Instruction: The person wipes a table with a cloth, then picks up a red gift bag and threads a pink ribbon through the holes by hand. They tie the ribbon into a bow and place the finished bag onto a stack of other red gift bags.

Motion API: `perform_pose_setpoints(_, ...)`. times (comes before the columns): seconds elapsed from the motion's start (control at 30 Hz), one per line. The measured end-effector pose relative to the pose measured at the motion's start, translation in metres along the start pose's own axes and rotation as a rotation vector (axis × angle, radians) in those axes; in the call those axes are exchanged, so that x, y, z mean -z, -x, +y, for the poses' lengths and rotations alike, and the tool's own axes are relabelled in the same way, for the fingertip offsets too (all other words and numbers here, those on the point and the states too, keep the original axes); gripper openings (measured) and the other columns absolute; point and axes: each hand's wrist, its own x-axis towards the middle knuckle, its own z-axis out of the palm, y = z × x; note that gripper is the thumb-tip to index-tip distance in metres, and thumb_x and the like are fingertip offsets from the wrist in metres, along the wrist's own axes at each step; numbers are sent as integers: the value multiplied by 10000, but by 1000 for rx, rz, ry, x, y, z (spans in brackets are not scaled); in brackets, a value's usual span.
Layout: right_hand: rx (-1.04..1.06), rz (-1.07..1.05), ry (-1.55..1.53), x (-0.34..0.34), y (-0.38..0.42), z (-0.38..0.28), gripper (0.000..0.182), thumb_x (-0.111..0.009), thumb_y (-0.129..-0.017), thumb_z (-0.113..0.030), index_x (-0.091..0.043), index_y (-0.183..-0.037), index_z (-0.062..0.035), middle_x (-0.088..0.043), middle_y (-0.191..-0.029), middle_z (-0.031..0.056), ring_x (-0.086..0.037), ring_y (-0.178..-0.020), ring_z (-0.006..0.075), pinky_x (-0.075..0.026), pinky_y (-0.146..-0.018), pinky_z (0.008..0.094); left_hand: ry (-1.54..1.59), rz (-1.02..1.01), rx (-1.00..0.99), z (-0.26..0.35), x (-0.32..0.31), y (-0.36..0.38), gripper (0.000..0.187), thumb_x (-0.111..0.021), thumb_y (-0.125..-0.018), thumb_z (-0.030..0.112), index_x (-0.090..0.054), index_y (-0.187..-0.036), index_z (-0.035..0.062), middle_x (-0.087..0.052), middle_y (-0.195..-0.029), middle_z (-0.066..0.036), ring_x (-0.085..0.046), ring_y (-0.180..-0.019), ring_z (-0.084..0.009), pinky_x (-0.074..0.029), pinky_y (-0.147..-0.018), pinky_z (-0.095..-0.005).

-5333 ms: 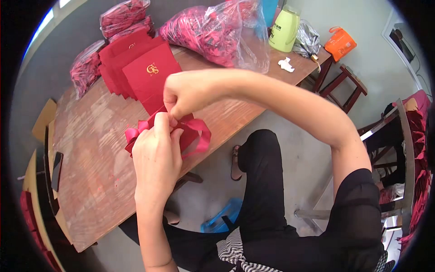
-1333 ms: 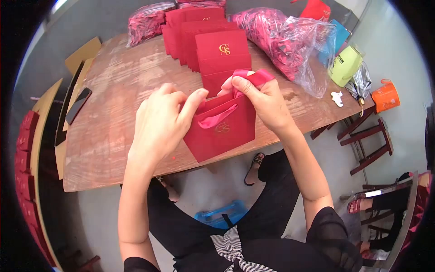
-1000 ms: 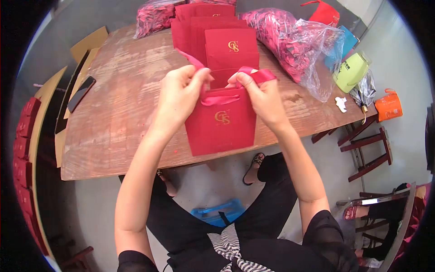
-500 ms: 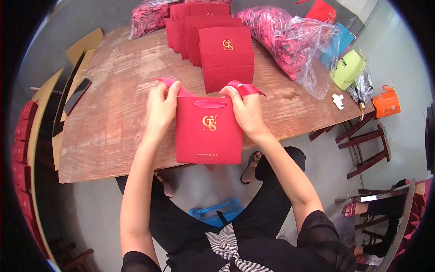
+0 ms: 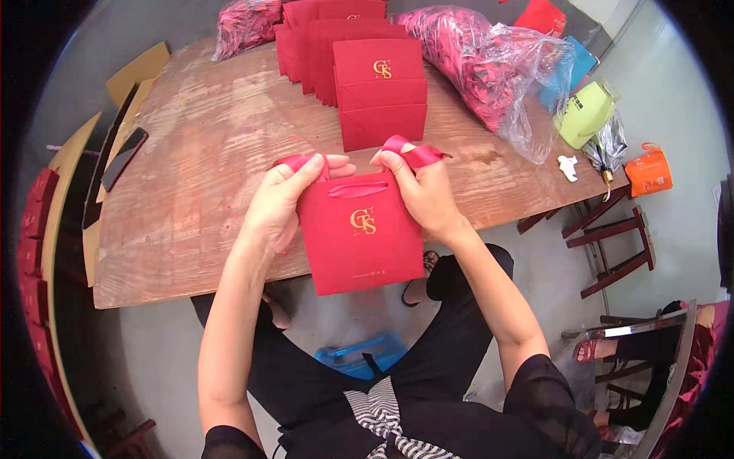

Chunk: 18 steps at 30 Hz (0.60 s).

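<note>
A red paper gift bag (image 5: 361,256) with gold letters hangs upright between my two hands, just over the table's near edge. A pink satin ribbon (image 5: 357,190) runs across the front near its top. At the upper left corner, my left hand (image 5: 284,195) pinches one ribbon end between thumb and fingers, its other fingers reaching behind the bag's top. My right hand (image 5: 428,191) grips the other ribbon end (image 5: 422,156) at the upper right corner, the loose tail sticking out over the knuckles. What the fingers do behind the bag is hidden.
Rows of red bags (image 5: 382,115) stand on the wooden table (image 5: 206,145). Clear plastic sacks of pink ribbons (image 5: 466,65) lie behind. A phone (image 5: 125,159) is at left; a light green bottle (image 5: 586,115) and folded umbrella (image 5: 609,149) are at right. Wooden stools (image 5: 612,237) stand beyond.
The bag has come slightly toward me and tilted. My left hand has turned inward, its fingers now extending across behind the bag's top. The right hand keeps its ribbon end.
</note>
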Motion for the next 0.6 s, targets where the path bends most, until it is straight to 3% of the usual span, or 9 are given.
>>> perform_pose_setpoints(0.07,9,16,15,-3,2,-3,169,-521,-926,-84,-597,-821,24,-585,-697,75,-565,-675,143,-439,-636,287,39,29,-77,-4,-5,-4,314,-485,-971,269,-616,-1043,-7,-684,-958,-122,-650,-869,-154,-512,-791,-298)
perform_pose_setpoints(0.17,59,48,54,-5,3,-2,122,-529,-911,-52,-590,-834,20,-592,-708,116,-584,-662,203,-447,-631,302,-240,223,-342,-16,-10,-4,270,-438,-992,198,-618,-963,-2,-690,-887,-127,-643,-761,-119,-520,-686,-249)
perform_pose_setpoints(0.27,134,84,97,-7,4,1,103,-531,-907,-43,-591,-847,15,-600,-724,128,-601,-670,227,-453,-623,315,-227,263,-419,-28,-8,-8,263,-444,-990,198,-615,-974,-1,-688,-901,-123,-630,-771,-109,-514,-693,-249)
perform_pose_setpoints(0.4,105,69,113,-6,8,3,88,-531,-903,-36,-592,-859,11,-605,-744,136,-616,-687,254,-460,-624,323,-133,251,-387,-24,-9,-8,245,-455,-986,196,-610,-979,7,-684,-910,-120,-623,-802,-110,-511,-705,-248)
perform_pose_setpoints(0.47,108,78,121,-6,12,3,89,-529,-903,-36,-592,-860,11,-603,-747,137,-618,-693,264,-461,-626,324,-4,135,-324,-13,-6,-6,223,-465,-981,192,-608,-975,21,-679,-941,-127,-626,-840,-128,-512,-737,-271)
perform_pose_setpoints(0.5,103,53,127,-5,13,2,90,-528,-904,-35,-591,-860,12,-601,-745,139,-617,-697,276,-461,-627,325,-29,120,-405,-11,3,-12,200,-463,-980,188,-590,-974,34,-671,-936,-125,-641,-854,-174,-517,-760,-306)
perform_pose_setpoints(0.6,81,8,125,-3,15,0,92,-526,-904,-36,-589,-861,15,-599,-748,142,-617,-707,292,-461,-628,326,48,60,-358,8,14,-10,180,-443,-986,192,-549,-989,46,-652,-890,-110,-657,-878,-240,-523,-767,-343)
